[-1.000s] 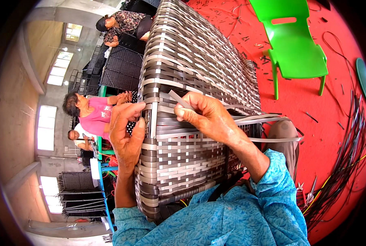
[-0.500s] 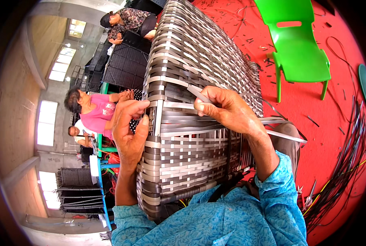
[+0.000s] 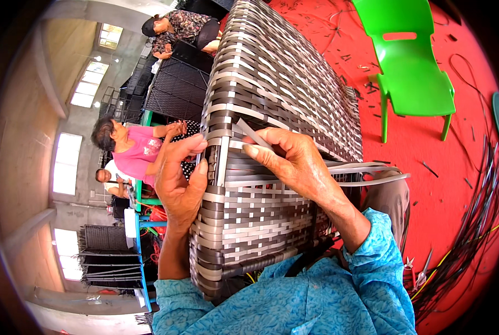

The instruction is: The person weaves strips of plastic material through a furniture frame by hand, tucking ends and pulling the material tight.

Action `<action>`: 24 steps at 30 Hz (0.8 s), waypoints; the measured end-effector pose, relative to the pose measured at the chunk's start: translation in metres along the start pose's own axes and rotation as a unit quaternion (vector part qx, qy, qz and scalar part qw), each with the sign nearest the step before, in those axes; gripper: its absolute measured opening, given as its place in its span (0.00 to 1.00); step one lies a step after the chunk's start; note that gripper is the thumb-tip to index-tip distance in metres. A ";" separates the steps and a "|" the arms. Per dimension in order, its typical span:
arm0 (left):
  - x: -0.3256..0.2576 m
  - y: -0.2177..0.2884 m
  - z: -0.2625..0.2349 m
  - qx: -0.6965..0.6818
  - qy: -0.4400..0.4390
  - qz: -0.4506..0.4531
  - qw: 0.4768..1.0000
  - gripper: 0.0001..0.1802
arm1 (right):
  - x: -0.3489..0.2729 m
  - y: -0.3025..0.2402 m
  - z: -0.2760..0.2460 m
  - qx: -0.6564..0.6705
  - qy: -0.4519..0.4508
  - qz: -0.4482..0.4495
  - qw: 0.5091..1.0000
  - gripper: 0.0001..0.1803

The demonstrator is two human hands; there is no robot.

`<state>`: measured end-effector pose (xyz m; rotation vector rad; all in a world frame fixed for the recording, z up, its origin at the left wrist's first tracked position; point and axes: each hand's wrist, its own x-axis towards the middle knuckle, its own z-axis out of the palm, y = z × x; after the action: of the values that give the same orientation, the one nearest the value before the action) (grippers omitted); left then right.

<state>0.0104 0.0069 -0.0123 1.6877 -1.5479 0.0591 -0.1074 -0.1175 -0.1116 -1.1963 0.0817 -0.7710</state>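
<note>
Head view: I am bracing the woven panel (image 3: pixel 271 167), propped against my lap, with my left hand (image 3: pixel 178 181) clasping its left edge, while my right hand (image 3: pixel 294 162) is pinching a grey strip (image 3: pixel 255 134) near the upper-left corner, steadying the weave.

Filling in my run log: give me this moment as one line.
left hand: gripping woven panel edge | right hand: pinching grey strip at weave | loose strips: trailing right | green chair: on red floor
</note>
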 end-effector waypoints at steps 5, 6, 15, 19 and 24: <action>0.001 -0.004 -0.004 0.044 -0.008 0.036 0.998 0.16 | 0.004 0.008 -0.009 -0.007 -0.011 -0.015 1.000 0.10; 0.002 -0.004 -0.004 0.042 -0.006 0.038 0.998 0.16 | 0.005 0.007 -0.015 -0.030 -0.024 -0.009 0.999 0.10; 0.000 0.000 -0.005 0.090 0.013 -0.007 0.996 0.15 | 0.009 0.011 -0.044 0.060 0.073 0.004 0.996 0.08; 0.003 0.001 -0.007 0.168 0.003 0.041 0.985 0.15 | 0.011 0.018 -0.021 0.097 0.059 -0.039 0.993 0.10; 0.000 0.001 0.001 0.036 0.029 -0.023 0.999 0.17 | 0.012 0.019 0.006 0.047 0.014 -0.022 0.999 0.12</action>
<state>0.0094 0.0067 -0.0123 1.7635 -1.4792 0.1398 -0.0865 -0.1164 -0.1218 -1.1015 0.0422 -0.8230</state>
